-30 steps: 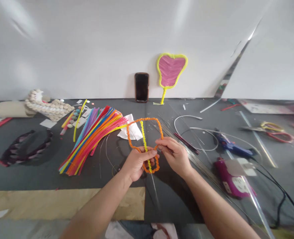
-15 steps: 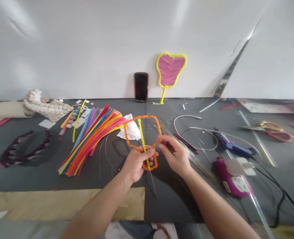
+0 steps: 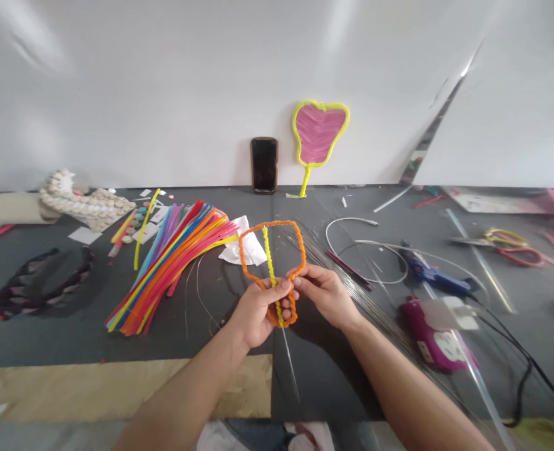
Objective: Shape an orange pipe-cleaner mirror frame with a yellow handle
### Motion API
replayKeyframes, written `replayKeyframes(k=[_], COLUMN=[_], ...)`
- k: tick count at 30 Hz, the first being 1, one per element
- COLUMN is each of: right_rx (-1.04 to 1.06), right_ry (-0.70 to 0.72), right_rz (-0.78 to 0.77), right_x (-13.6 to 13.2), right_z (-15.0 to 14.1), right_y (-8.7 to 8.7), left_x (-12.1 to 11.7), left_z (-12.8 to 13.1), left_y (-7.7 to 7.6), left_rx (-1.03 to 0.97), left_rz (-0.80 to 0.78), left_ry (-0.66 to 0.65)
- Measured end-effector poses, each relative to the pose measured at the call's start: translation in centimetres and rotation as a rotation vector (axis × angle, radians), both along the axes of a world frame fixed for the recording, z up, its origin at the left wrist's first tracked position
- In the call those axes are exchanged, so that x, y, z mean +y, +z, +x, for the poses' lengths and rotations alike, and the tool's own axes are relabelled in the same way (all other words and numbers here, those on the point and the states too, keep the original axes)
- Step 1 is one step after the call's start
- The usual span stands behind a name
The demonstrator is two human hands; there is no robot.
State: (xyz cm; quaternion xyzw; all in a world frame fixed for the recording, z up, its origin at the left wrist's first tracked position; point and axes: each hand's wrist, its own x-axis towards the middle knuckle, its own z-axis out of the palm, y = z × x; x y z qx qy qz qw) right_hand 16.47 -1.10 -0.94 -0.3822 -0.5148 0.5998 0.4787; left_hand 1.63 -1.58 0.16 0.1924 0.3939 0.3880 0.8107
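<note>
Orange frame [image 3: 303,250] is in front of phone [image 3: 264,166]; L hand [image 3: 260,310] grips its narrow part w/ yellow strip [image 3: 270,258], R hand [image 3: 326,293] pinches its edge; too hard a bend could skew the outline, & a slack L grip might let the strip slip.

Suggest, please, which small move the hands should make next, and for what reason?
I would probably let the right hand press the bend of the orange twisted frame a little inward: it pinches the frame there, where the wide upper loop narrows. The left hand grips the frame and the yellow twisted strip lower down, so it could steady them.
</note>
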Motion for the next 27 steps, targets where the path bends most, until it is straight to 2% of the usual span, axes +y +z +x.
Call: replayKeyframes(k=[12, 16, 21, 27], right_rx=[-0.032, -0.048, -0.125, -0.167], right_ry=[0.013, 0.003, -0.098, -0.049], right_rz=[0.103, 0.025, -0.065, -0.067], right_x=[-0.06, 0.12, 0.17, -0.03], right_z=[-0.08, -0.07, 0.02, 0.01], right_y=[0.35, 0.45, 0.36, 0.72], left_x=[-0.18, -0.11, 0.0, 0.0], left_z=[-0.05, 0.04, 0.25, 0.38], left_y=[0.19, -0.03, -0.42, -0.63], left_rx=[-0.01, 0.046, 0.117, 0.155], left_rz=[0.029, 0.063, 0.138, 0.144], left_ry=[-0.022, 0.007, 0.09, 0.08])
